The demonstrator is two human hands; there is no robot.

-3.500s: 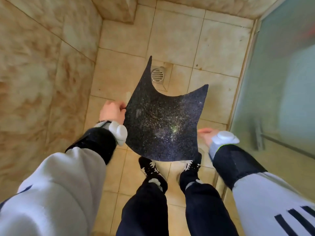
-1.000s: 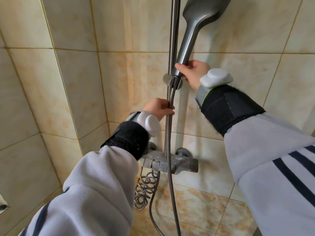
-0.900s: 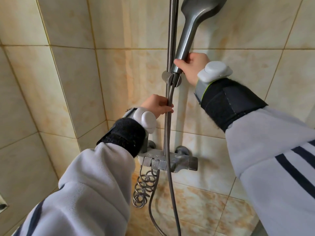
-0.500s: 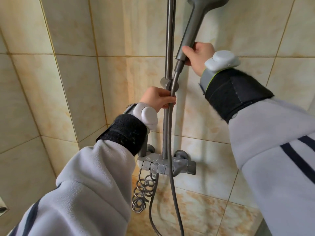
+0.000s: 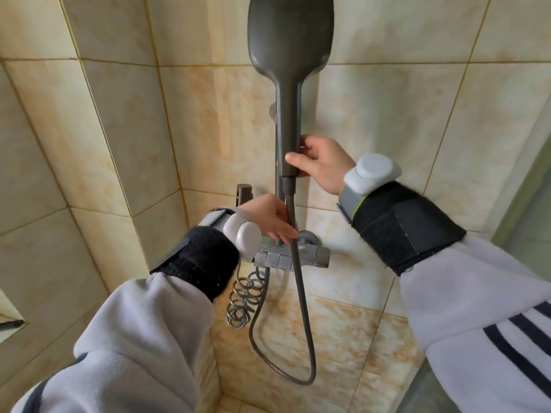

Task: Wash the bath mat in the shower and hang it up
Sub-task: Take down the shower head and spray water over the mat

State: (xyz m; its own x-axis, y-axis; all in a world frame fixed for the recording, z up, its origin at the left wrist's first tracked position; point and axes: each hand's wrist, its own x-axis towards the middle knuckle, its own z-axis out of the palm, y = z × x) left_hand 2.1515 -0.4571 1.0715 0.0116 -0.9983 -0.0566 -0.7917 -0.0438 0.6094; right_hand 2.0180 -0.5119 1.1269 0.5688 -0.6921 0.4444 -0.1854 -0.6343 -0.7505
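A dark grey handheld shower head (image 5: 290, 40) is upright in front of the tiled wall, its handle gripped by my right hand (image 5: 323, 165) near the lower end. My left hand (image 5: 269, 217) is closed around the grey hose (image 5: 301, 293) just below the handle, above the mixer valve (image 5: 293, 257). The hose hangs down in a loop under the valve. The bath mat is out of view.
A coiled metal hose (image 5: 243, 302) dangles beneath the mixer valve. A small dark bracket (image 5: 244, 193) sticks out of the wall left of the riser. Beige tiled walls meet in a corner at left; a frosted glass door edge (image 5: 533, 186) is at right.
I have let go of the mat and looked up at the shower. My right hand has lifted the shower head out of its holder on the rail; my left hand stays on the hose.
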